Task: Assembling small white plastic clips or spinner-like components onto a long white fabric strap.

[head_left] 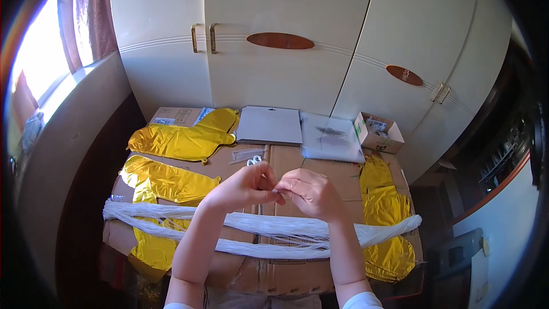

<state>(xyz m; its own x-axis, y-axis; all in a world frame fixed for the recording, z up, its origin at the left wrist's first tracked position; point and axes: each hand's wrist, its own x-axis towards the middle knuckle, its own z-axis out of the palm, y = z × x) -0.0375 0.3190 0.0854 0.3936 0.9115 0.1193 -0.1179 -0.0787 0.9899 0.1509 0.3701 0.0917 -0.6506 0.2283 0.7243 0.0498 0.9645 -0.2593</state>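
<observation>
My left hand (245, 186) and my right hand (310, 192) meet above the middle of the cardboard-covered table, fingertips pinched together. Whatever lies between the fingers is too small to make out; a pale speck shows where they touch. Below my wrists a long loop of white string strands (274, 224) stretches across the table from left to right. Just beyond my left hand, the white ring handles (254, 161) of what looks like a pair of scissors stick out, the rest hidden. Flat gold foil balloons lie left (166, 180) and right (380, 194) of my hands.
Another gold foil balloon (180, 139) lies at the back left. Along the back are a grey-white flat pad (270, 125), a clear plastic sheet (329, 137) and a small open box (380, 131). Clear thin sticks (247, 154) lie nearby. White cupboards (286, 0) stand behind the cardboard (286, 166).
</observation>
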